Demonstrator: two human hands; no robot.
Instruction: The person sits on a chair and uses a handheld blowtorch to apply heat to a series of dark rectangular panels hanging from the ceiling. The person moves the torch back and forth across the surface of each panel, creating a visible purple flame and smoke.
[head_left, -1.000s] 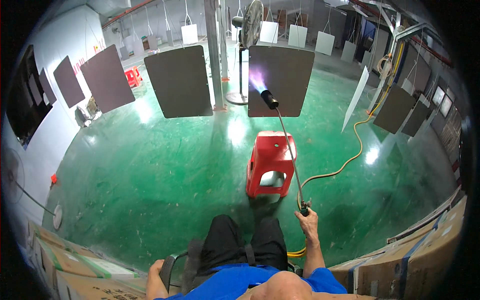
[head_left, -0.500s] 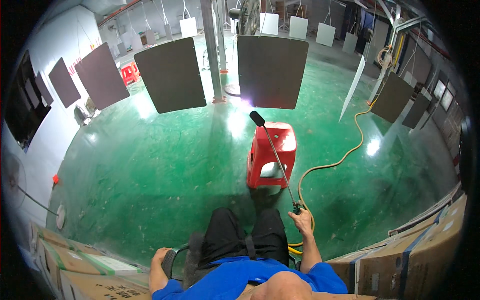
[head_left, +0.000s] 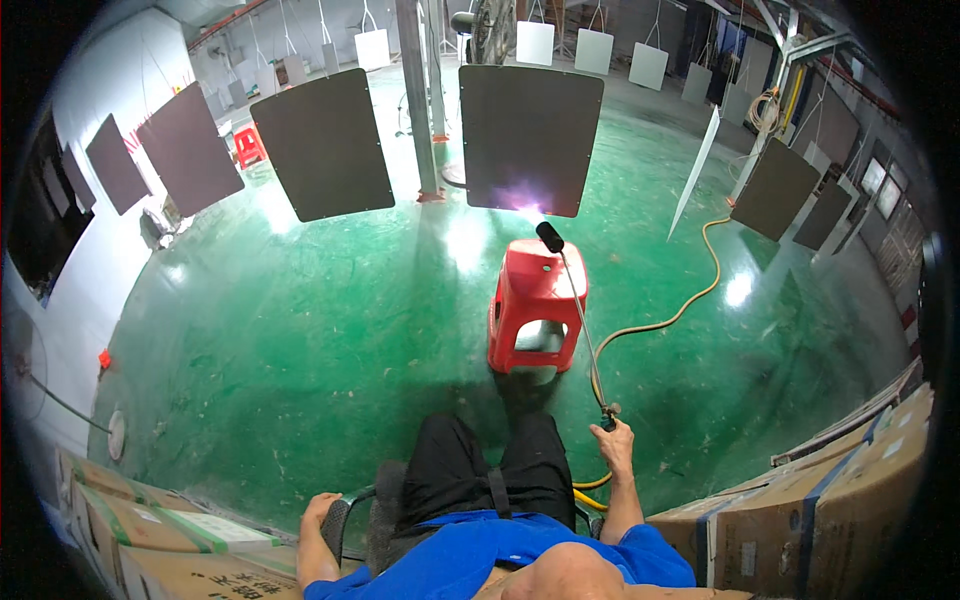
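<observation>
My right hand (head_left: 614, 443) is wrapped round the handle of a long gas torch (head_left: 579, 296), out in front of my right knee. From its black nozzle a purple-white flame (head_left: 528, 211) reaches the lower edge of a dark flat panel (head_left: 531, 135) with rounded corners. The torch's thin tube passes in front of a red plastic stool (head_left: 540, 290). Low at the left, my left hand (head_left: 318, 510) grips the armrest (head_left: 338, 521) of the chair I sit in.
More dark panels (head_left: 325, 145) hang in a row left and right, with pale ones farther back. A yellow hose (head_left: 660, 325) curves across the green floor (head_left: 260, 300). Cardboard boxes (head_left: 780, 540) flank me on both sides. A metal post (head_left: 417, 110) stands between two panels.
The torch nozzle has swung right along the panel's lower edge, and my right hand has shifted slightly right. The hanging panels have moved a little left. My left hand stays put.
</observation>
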